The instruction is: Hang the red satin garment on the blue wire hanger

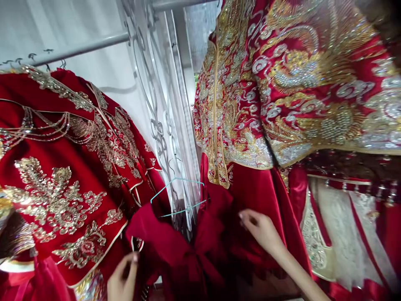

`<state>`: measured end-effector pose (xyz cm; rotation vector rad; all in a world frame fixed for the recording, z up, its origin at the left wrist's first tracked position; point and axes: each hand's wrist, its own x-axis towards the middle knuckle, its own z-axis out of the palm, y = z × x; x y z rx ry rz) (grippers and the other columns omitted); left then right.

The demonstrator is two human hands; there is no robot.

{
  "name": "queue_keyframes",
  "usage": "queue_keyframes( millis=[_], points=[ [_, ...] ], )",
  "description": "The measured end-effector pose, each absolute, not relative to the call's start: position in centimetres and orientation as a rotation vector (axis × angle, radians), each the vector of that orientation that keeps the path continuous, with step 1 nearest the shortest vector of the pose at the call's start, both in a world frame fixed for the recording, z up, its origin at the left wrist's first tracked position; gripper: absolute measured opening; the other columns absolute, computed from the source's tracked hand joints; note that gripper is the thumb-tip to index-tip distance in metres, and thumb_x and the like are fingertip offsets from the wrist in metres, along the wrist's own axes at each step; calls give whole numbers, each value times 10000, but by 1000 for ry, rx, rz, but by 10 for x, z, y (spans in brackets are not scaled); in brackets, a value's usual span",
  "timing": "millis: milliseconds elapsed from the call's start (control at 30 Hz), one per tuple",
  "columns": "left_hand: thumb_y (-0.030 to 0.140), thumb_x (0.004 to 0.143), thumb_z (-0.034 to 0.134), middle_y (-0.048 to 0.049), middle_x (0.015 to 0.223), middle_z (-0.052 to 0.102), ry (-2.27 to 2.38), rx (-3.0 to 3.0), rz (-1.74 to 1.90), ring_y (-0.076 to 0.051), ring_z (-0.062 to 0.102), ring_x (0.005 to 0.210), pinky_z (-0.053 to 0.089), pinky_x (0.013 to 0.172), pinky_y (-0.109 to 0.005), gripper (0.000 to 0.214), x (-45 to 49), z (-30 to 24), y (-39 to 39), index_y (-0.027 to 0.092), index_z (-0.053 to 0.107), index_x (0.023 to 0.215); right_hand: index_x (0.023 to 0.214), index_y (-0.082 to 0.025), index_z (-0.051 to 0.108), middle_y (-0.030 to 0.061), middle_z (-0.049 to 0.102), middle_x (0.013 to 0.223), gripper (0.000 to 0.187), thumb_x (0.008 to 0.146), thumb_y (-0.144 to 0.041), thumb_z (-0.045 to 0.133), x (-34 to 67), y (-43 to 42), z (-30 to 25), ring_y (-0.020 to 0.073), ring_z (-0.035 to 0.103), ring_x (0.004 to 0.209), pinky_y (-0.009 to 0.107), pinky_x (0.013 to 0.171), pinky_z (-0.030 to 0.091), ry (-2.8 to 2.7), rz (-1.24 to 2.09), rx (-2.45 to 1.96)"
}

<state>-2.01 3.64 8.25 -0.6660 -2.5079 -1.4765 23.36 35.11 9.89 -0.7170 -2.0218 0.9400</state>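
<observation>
A plain dark red garment (169, 242) with a tie or bow-like fold at its middle hangs low between my hands. Its top lies about a thin teal wire hanger (177, 179); whether both shoulders sit on the hanger is unclear. My left hand (122, 278) is at the bottom, beside the garment's left side, thumb and fingers curled together. On the other side, my right hand (261, 230) is closed in a pinch in front of red satin cloth (260, 196), near the garment's right shoulder. What either pinch holds, if anything, cannot be made out.
A red jacket with silver beadwork (65, 200) hangs at left under a metal rail (84, 48). Gold-and-silver embroidered red jackets (232, 96) crowd the right. Between them stands a white scrolled metal frame (156, 125) beside pale curtains (115, 100).
</observation>
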Motion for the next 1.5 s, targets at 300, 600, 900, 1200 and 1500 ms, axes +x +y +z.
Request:
queue_keyframes(
  millis=[300, 600, 900, 1200, 1500],
  points=[
    [485, 799, 356, -243, 1122, 536, -2504, -480, -689, -381, 475, 1058, 449, 762, -459, 601, -4, 189, 151, 47, 481, 1191, 1172, -123, 507, 170, 587, 1153, 518, 751, -424, 531, 122, 345, 175, 303, 527, 1066, 397, 856, 430, -2143, 329, -951],
    [284, 815, 374, -191, 1149, 532, -2328, -310, -650, -347, 403, 1141, 363, 835, -546, 362, -14, 171, 159, 141, 547, 1099, 1050, -155, 515, 140, 595, 1043, 276, 795, -248, 471, 104, 353, 163, 273, 525, 998, 346, 780, 446, -2192, 21, -973],
    [365, 822, 387, -169, 1108, 573, -2407, -339, -686, -332, 502, 1032, 334, 856, -548, 442, -9, 171, 137, 149, 517, 1185, 1099, -160, 505, 122, 605, 1024, 308, 794, -184, 471, 122, 355, 167, 241, 548, 943, 319, 769, 443, -2282, -19, -901],
    [229, 846, 311, -217, 1129, 578, -2477, -438, -441, -340, 508, 1074, 278, 896, -625, 428, -7, 171, 135, 56, 462, 1207, 970, -106, 566, 158, 633, 954, 234, 813, -105, 392, 134, 348, 178, 251, 574, 902, 313, 714, 446, -2376, -122, -899],
    [142, 856, 222, -173, 810, 655, -2534, -645, -79, -276, 641, 779, 437, 658, -342, 389, -16, 186, 127, 33, 540, 1051, 860, -126, 613, 132, 662, 862, 219, 792, -147, 406, 147, 357, 204, 250, 626, 805, 298, 618, 421, -2421, 4, -980]
  ],
)
